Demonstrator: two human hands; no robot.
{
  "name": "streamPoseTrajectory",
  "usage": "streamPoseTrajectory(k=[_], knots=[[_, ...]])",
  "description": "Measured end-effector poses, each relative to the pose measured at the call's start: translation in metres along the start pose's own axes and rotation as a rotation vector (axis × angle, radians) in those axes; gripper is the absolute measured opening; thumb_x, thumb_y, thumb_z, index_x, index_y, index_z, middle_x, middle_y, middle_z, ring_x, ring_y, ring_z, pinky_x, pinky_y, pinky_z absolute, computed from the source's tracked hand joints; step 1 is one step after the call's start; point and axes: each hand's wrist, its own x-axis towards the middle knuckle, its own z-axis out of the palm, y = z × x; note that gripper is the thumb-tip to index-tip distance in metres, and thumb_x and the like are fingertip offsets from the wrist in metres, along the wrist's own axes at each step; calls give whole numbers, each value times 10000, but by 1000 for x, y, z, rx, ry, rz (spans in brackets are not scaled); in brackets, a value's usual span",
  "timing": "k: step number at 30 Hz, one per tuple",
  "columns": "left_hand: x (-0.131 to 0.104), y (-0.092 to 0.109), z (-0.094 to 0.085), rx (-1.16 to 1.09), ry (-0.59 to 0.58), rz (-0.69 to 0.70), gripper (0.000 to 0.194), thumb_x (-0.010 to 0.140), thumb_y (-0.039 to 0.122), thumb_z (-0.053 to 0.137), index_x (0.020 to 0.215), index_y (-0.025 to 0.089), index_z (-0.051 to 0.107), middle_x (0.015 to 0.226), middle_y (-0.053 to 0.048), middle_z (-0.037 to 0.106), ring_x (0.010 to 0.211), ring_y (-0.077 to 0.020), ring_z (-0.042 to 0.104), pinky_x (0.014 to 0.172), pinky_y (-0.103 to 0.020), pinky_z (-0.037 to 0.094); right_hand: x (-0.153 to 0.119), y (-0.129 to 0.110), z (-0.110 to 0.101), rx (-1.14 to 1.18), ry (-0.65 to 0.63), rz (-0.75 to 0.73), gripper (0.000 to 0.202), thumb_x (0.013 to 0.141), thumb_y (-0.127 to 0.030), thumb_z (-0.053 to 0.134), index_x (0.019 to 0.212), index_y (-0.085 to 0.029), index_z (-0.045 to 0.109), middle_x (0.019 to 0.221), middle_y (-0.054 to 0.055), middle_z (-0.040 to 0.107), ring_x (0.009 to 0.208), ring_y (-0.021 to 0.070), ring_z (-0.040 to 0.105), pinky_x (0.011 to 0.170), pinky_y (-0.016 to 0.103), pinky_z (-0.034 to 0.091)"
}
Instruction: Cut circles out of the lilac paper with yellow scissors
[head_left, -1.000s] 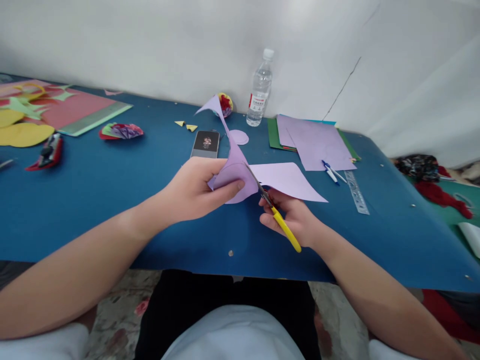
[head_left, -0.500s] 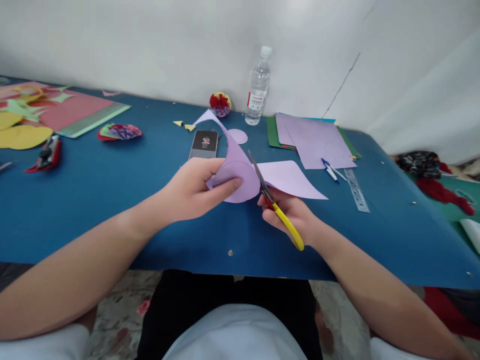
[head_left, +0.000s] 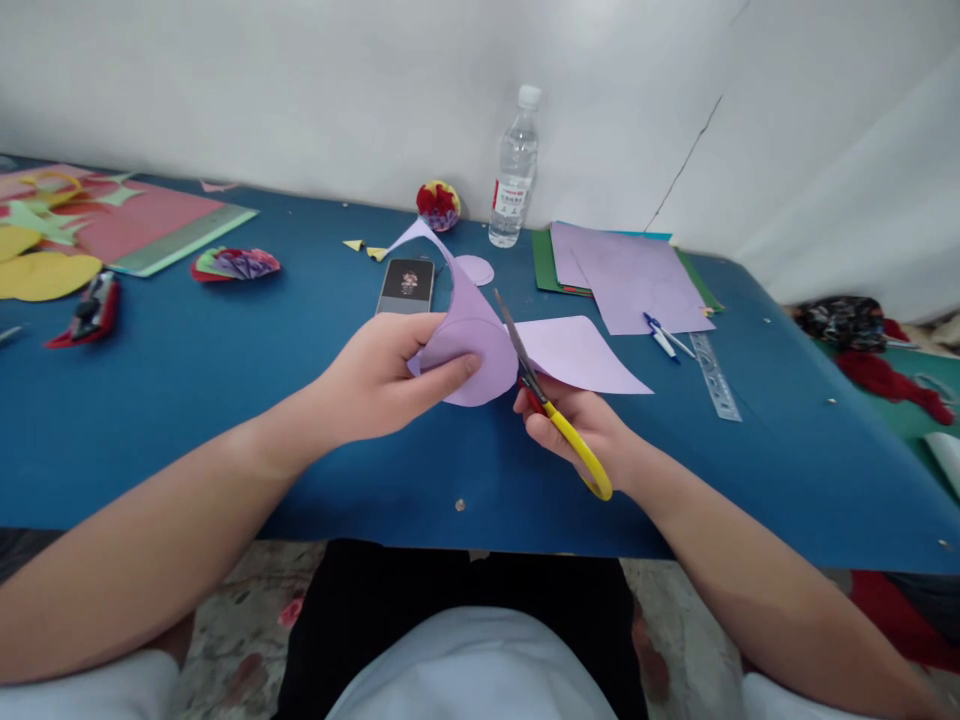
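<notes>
My left hand [head_left: 386,375] pinches a curled sheet of purple paper [head_left: 487,365], thumb on top near a rounded edge. A narrow strip of the sheet rises behind the fingers, and a flat part extends to the right. In my right hand [head_left: 581,430] are scissors [head_left: 566,435] with yellow and red handles. Their blades point up and away, against the paper's right edge. Small purple discs [head_left: 475,269] lie behind the sheet, beside a phone [head_left: 406,285] that my left hand partly covers.
Behind stand a water bottle [head_left: 516,170] and a red-yellow paper ball [head_left: 438,205]. To the right lie stacked coloured sheets [head_left: 637,280], pens [head_left: 664,338] and a ruler [head_left: 715,375]. On the left are a folded paper piece [head_left: 236,264], a red stapler-like tool [head_left: 90,310] and paper cutouts [head_left: 49,275].
The view has shifted slightly. Both hands keep their holds, with the paper and scissors in nearly the same places.
</notes>
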Motion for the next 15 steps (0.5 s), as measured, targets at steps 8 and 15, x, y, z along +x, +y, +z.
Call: streamPoseTrajectory(k=[8, 15], knots=[[0, -1, 0, -15, 15, -15, 196, 953, 336, 668, 830, 189, 710, 686, 12, 628, 610, -137, 525, 562, -250, 416, -2, 6, -1, -9, 26, -15, 514, 856, -692, 790, 1049, -222, 713, 972, 74, 730, 866, 275, 714, 842, 447, 630], [0, -1, 1, -23, 23, 3, 209, 947, 322, 676, 782, 194, 687, 649, 26, 588, 598, -131, 514, 561, -252, 405, -2, 8, -1, -9, 25, -9, 514, 862, -704, 784, 1047, -228, 724, 958, 68, 723, 847, 268, 708, 788, 424, 627]])
